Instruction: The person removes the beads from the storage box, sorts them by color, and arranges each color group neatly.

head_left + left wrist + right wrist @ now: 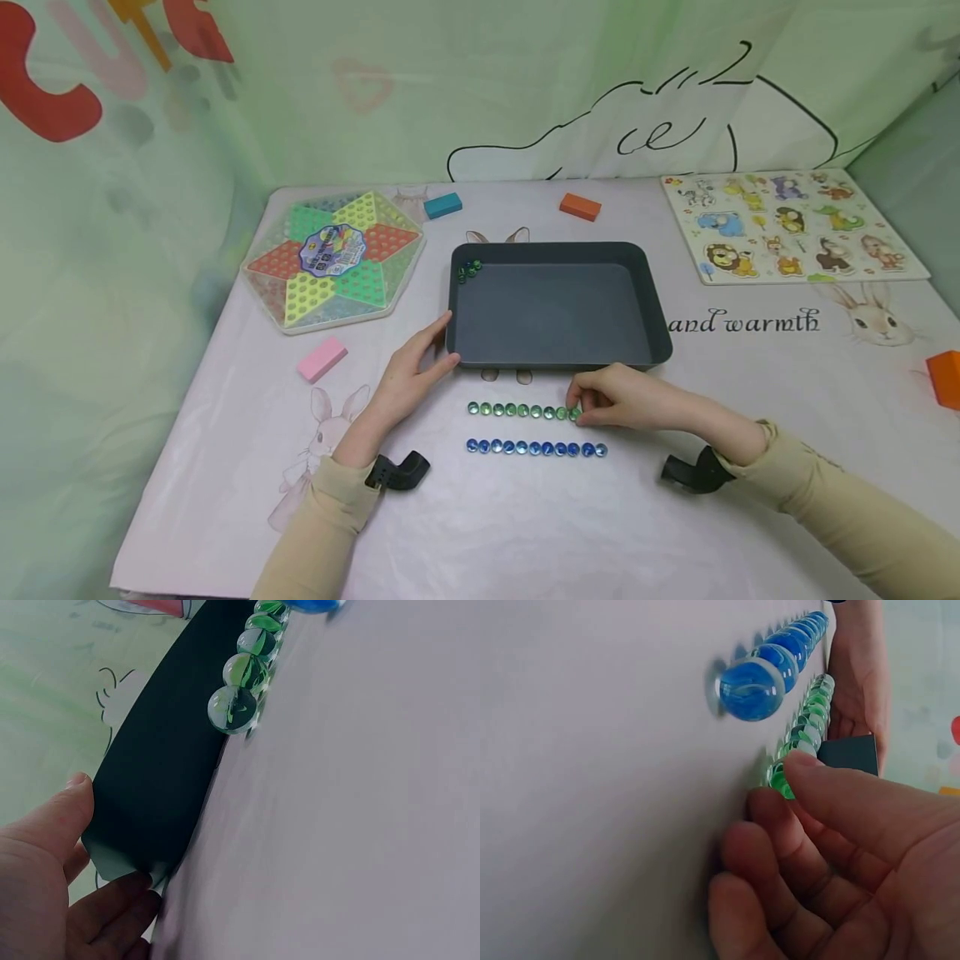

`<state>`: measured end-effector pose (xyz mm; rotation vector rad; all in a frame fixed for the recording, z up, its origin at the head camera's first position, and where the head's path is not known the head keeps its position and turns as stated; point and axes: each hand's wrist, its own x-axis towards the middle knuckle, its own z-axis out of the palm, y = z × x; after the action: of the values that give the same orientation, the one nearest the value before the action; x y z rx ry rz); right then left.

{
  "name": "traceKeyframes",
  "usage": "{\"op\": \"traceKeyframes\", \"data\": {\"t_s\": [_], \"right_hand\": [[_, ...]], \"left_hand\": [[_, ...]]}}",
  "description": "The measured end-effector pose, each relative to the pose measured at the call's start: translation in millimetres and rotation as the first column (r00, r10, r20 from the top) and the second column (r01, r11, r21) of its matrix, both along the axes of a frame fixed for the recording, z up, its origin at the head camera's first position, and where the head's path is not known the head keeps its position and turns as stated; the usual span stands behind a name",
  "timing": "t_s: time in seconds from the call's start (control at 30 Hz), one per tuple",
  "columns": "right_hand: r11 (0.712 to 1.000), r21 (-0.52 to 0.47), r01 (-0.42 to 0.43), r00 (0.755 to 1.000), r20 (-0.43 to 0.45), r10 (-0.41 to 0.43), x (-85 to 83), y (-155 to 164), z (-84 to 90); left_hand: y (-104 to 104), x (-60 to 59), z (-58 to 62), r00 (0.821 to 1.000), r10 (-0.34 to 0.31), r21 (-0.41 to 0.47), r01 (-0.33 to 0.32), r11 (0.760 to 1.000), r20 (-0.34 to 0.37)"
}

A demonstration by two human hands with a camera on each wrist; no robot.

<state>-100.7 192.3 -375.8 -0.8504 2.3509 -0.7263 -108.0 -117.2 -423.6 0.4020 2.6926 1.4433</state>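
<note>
My right hand (618,397) pinches a green marble (781,781) between thumb and fingertips, at the right end of a row of green marbles (523,410). A row of blue marbles (522,448) lies parallel, nearer to me. My left hand (405,375) rests at the near left corner of a dark grey tray (558,312). Its thumb and fingers (120,907) touch the tray's outside there, spread to either side of the corner. Several dark green marbles (469,271) sit inside the tray at its far left corner.
A Chinese checkers board (333,262) lies at the far left, an animal puzzle board (795,225) at the far right. Around the tray are a pink block (322,360), a blue block (442,206) and an orange block (581,207). Another orange block (947,379) is at the right edge.
</note>
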Motion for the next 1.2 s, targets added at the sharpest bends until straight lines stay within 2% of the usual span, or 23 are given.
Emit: {"op": "traceKeyframes", "data": {"t_s": [0.53, 0.77, 1.03, 1.2], "right_hand": [[1.000, -0.012, -0.007, 1.000, 0.015, 0.007, 0.4, 2.8, 3.5], [0.998, -0.032, -0.052, 0.999, -0.003, 0.052, -3.4, 1.9, 18.8], [0.990, -0.105, -0.096, 0.995, 0.024, 0.099, -20.4, -9.0, 46.3], [0.986, -0.151, -0.066, 0.993, 0.091, 0.081, -39.9, -18.3, 56.6]], "left_hand": [[0.0, 1.1, 1.2, 1.000, -0.002, 0.008, 0.002, 1.000, 0.004], [0.0, 0.7, 1.4, 1.000, 0.002, 0.007, -0.002, 1.000, 0.007], [-0.1, 1.5, 2.7, 1.000, 0.010, 0.004, -0.010, 1.000, 0.020], [0.1, 1.9, 3.0, 1.000, 0.003, 0.006, -0.003, 1.000, 0.022]]}}
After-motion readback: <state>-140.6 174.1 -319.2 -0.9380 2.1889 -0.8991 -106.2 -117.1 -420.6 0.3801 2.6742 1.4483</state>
